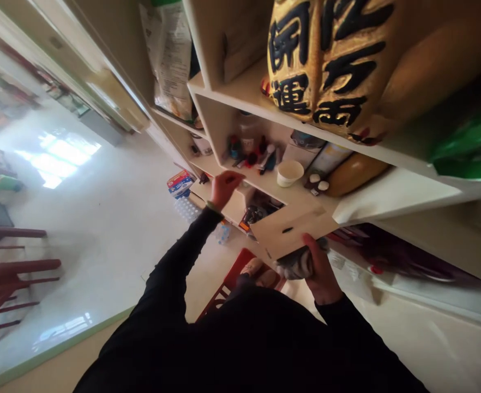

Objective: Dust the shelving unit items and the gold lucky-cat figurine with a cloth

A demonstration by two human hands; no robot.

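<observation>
My left hand (226, 188) reaches to the edge of the white shelf unit, fingers bent and pressed together; whether something small is in them is hidden. Near it lie several small dark and red items (254, 155) in a shelf compartment. In my right hand (324, 275) is a grey, crumpled bundle that looks like cloth (300, 265), the thumb on top. That hand is just below a pale panel (293, 224) with a dark mark on it. A white cup (290, 173) stands on the shelf between and above the hands.
A large golden figure with black characters (298, 60) sits on the upper shelf (240, 106). Below are an open compartment with dark items (260, 213) and a red chair (240, 267). Boxes (180, 184) and packed bottles (187, 209) stand on the floor at left.
</observation>
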